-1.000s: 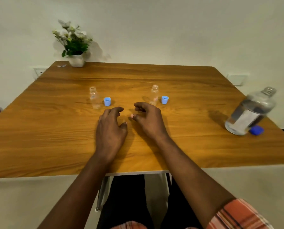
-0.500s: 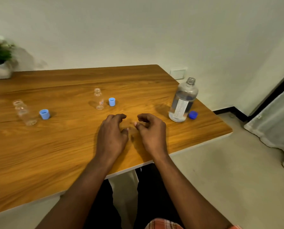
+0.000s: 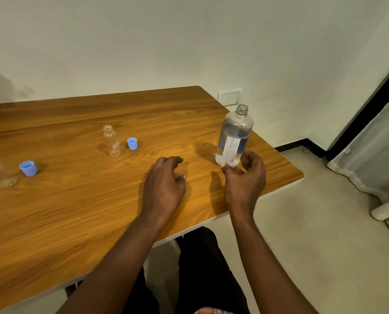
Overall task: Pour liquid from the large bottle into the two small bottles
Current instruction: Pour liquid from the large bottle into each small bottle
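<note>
Right hand (image 3: pixel 243 177) is curling round the big bottle (image 3: pixel 234 137) at its base, grip unclear; left hand (image 3: pixel 164 180) is lying slack, empty. Next: a firm lift left to the small bottles (image 3: pixel 112 141).

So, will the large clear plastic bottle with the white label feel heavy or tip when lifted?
Probably fairly heavy: the large clear plastic bottle looks mostly full of liquid. Its mouth is uncapped, so tilting may spill. Tall and narrow, it could tip if pushed high.

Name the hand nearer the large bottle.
Right. The right hand is at the base of the large bottle, thumb by its label; the left hand rests on the table, apart to the bottle's left.
</note>
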Tool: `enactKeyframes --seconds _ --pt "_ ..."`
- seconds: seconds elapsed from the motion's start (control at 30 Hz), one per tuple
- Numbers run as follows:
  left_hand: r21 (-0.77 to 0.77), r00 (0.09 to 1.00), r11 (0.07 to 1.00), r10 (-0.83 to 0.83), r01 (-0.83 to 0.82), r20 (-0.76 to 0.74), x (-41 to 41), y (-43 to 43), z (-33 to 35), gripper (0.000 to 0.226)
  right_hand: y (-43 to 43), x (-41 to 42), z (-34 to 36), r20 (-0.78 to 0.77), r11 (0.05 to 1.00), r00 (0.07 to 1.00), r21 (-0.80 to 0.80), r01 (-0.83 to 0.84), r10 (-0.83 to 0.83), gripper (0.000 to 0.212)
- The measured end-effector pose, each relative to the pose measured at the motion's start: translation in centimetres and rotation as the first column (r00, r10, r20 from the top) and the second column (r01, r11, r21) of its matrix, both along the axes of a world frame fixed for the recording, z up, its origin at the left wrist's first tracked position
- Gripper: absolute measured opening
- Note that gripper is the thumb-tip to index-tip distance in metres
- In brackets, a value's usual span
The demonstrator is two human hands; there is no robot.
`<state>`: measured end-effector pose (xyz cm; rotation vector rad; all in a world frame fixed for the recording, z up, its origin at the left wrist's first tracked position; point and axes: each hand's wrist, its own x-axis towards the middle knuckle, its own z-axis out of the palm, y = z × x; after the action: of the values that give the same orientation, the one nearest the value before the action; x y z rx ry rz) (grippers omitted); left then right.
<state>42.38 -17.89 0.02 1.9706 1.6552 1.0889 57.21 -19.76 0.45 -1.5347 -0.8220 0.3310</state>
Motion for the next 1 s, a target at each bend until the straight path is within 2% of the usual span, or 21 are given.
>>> enactKeyframes --seconds 0.1,0.2,0.47,1.0 --pt "-0.003 1.000 1.000 -0.011 0.011 -0.009 0.8 0.3 0.0 0.042 0.9 0.3 0.1 0.025 1.000 1.000 -0.017 -0.002 0.003 0.071" --pt "0.004 1.000 1.000 -0.014 0.014 -0.013 1.3 0.6 -0.1 0.041 1.7 0.3 0.2 0.024 0.999 0.999 -0.035 -0.030 0.031 0.078" --pt "0.004 1.000 1.000 -0.013 0.013 -0.007 1.4 0.9 -0.1 0.042 3.6 0.8 0.1 0.041 0.998 0.997 -0.037 -0.057 0.058 0.085" --pt "-0.006 0.999 1.000 -0.003 0.004 0.034 1.1 1.0 -0.1 0.042 4.6 0.9 0.2 0.066 0.997 0.996 -0.038 -0.064 0.066 0.083"
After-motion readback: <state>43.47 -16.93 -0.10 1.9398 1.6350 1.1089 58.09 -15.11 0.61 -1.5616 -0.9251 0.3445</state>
